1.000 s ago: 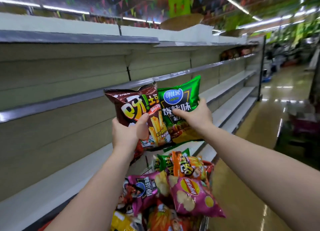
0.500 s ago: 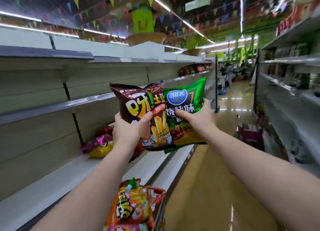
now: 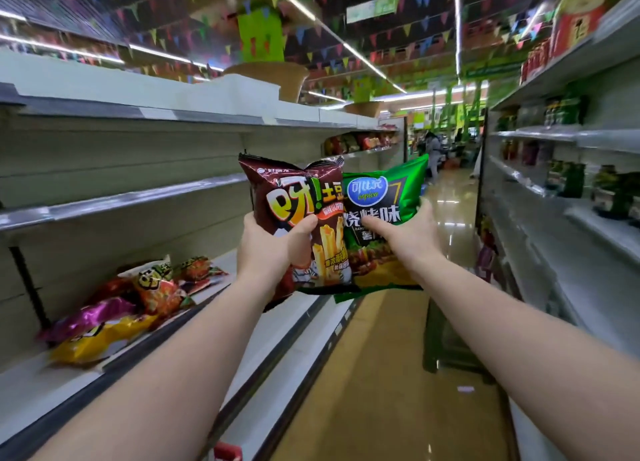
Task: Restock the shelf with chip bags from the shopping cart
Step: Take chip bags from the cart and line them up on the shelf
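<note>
Pale metal shelf [image 3: 145, 349] along the aisle carries a few bags near its front edge; above the aisle, left hand [image 3: 270, 249] clasps a brown crinkly chip bag [image 3: 294, 197], right hand [image 3: 405, 235] a glossy green chip bag [image 3: 384, 197].

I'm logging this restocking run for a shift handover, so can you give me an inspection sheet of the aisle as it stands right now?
Surface: long white lower shelf on the left, mostly bare.
Job's things: dark brown crinkly fries bag and glossy green chip bag, both held up in the aisle; shopping cart barely in view.
Clutter: loose pile of red, purple and yellow snack bags lying on that shelf.
Grip: left hand closed on the brown bag; right hand closed on the green bag.
Cables: nothing seen.
Surroundings: stocked shelving on the right, shiny tan floor, coloured pennant bunting overhead.
</note>
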Demonstrator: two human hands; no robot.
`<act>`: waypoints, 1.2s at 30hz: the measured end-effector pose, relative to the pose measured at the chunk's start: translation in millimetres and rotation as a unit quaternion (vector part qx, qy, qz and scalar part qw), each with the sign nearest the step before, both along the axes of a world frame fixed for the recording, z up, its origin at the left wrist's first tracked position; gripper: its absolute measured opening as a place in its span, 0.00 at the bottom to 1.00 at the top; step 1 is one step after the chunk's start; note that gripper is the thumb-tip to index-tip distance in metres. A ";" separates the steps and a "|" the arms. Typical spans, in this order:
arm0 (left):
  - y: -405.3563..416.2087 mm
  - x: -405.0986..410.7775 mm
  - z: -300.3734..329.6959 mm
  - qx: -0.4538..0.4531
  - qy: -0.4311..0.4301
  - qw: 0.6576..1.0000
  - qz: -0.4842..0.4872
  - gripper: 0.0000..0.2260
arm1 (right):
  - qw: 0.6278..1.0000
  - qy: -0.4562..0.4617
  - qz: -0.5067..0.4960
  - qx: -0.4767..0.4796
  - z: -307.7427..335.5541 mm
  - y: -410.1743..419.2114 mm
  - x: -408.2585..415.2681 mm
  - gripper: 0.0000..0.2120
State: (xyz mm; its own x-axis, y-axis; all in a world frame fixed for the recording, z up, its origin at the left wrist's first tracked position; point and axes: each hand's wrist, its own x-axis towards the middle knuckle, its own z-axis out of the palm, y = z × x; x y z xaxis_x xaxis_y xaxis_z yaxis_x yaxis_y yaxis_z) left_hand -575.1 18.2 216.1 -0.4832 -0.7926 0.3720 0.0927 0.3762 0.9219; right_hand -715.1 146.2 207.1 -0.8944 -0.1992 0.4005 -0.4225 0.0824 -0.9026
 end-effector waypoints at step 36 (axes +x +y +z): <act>-244.7 -630.3 -11.9 0.041 0.003 0.998 -0.056 0.28 | 0.999 -0.001 -0.050 0.019 -3.6 -229.3 -618.4 0.42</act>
State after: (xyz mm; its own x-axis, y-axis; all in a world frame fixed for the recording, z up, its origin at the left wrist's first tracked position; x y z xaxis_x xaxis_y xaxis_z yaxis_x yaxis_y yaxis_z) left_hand -1205.4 -226.5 204.3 -0.5693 -0.7609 0.3114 0.1355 0.2867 0.9484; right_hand -1333.5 -83.1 203.5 -0.9117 -0.1231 0.3921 -0.4081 0.1584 -0.8991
